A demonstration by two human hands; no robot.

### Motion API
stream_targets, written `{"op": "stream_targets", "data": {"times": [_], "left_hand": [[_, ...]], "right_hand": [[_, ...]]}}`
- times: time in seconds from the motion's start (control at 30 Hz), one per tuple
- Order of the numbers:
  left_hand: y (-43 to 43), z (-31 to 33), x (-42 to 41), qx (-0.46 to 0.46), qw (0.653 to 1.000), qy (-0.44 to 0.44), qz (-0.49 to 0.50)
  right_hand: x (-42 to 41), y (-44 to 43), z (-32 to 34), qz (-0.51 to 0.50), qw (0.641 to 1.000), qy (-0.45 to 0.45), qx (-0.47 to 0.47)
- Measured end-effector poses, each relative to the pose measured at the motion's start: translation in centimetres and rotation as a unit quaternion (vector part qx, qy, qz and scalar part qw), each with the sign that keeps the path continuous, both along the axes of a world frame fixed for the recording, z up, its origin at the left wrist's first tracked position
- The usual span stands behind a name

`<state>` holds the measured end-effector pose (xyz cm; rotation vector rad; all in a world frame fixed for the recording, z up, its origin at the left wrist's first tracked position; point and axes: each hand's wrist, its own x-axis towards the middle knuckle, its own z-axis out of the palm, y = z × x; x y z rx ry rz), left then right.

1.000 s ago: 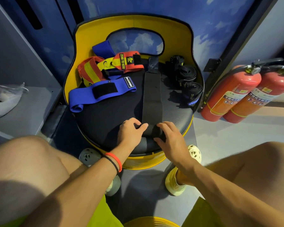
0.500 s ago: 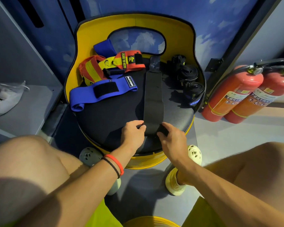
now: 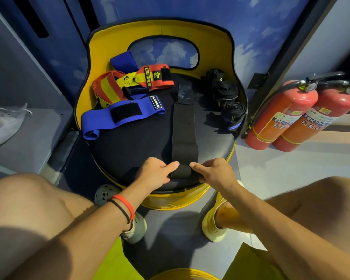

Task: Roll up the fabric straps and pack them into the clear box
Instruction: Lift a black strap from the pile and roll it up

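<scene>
Public gym-type venue, not a home: paired fire extinguishers [image 3: 281,116] on the floor, cloud-mural wall [image 3: 261,27], grey locker-style bench [image 3: 28,138], fabric straps [image 3: 184,128] on a yellow chair [image 3: 220,43].

A round black chair seat [image 3: 129,154], backed by a yellow backrest [image 3: 216,47], is shown carrying a spread of fabric straps. A black strap [image 3: 184,128] is laid flat down the middle from rear to front, with its near end wound into a small roll at the seat's front edge. A blue strap [image 3: 121,116] with a black patch is stretched across the left side. A red-and-yellow strap [image 3: 158,77] and a second blue strap [image 3: 123,61] are heaped at the left rear against the backrest, and three rolled black straps [image 3: 225,92] are lined up along the right rear.
</scene>
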<state>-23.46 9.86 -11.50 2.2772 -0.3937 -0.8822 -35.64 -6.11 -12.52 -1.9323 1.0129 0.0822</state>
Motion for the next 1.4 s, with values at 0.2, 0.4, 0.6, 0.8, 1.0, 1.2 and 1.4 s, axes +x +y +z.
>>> {"op": "stream_targets", "data": {"times": [0.2,0.4,0.6,0.8,1.0,1.2,1.4], "left_hand": [[-1.3,0.0,0.7,-0.013,0.998,-0.059,0.028],[-2.2,-0.2,1.5,-0.026,0.994,-0.083,0.059],[-3.9,0.2,2.5,-0.100,0.990,-0.027,0.095],[-5.8,0.4,3.6,-0.165,0.981,0.038,0.098],[-6.5,-0.6,5.0,-0.135,0.982,0.012,0.132],[-7.3,-0.9,5.0,-0.101,0.986,-0.067,0.117],[-6.4,-1.0,4.6,-0.136,0.977,0.007,0.163]], "right_hand": [[0.2,1.4,-1.1,0.060,0.940,-0.165,-0.291],[-0.4,1.7,-1.4,0.239,0.844,-0.155,-0.454],[0.2,0.7,-1.4,0.231,0.849,-0.135,-0.456],[0.4,0.4,-1.3,0.238,0.859,-0.118,-0.438],[1.1,-0.2,-1.1,0.246,0.877,-0.098,-0.401],[2.1,-1.2,-0.6,0.190,0.935,-0.134,-0.268],[3.8,-1.6,-0.1,0.146,0.970,-0.088,-0.176]]}}
